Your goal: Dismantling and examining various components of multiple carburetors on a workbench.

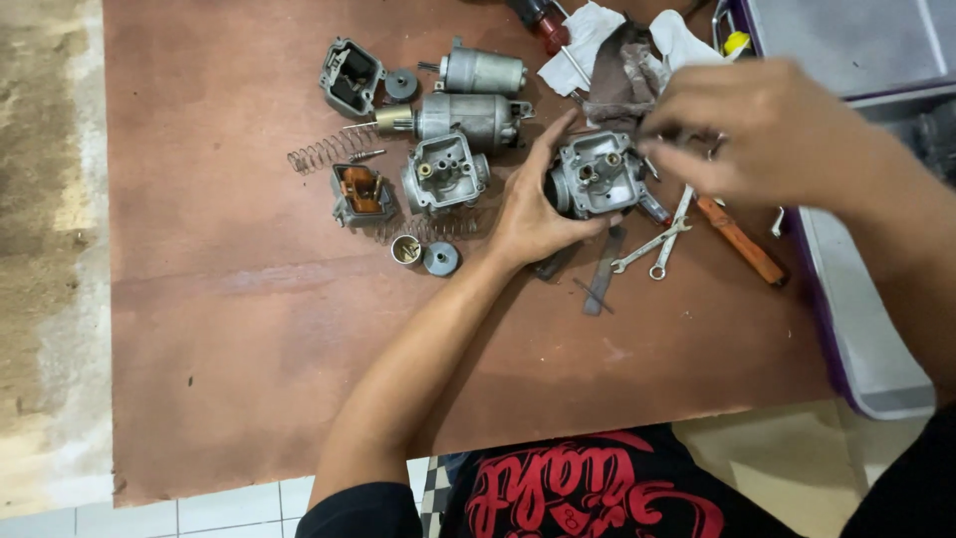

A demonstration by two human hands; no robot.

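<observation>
The carburettor body [596,174] sits open side up on the brown board [249,329], just right of centre. The left hand [533,209] cups its near side, thumb underneath, fingers curled round the left edge, gripping it. The right hand [752,130] hovers over its far right corner, fingertips pinched together; whether they hold anything, I cannot tell. Beside it, two small spanners [662,239] and a wooden-handled tool [742,239]. Left of the hand, a second carburettor body [443,174], two springs [329,149], small caps [440,259]. Rags [622,60] lie behind.
</observation>
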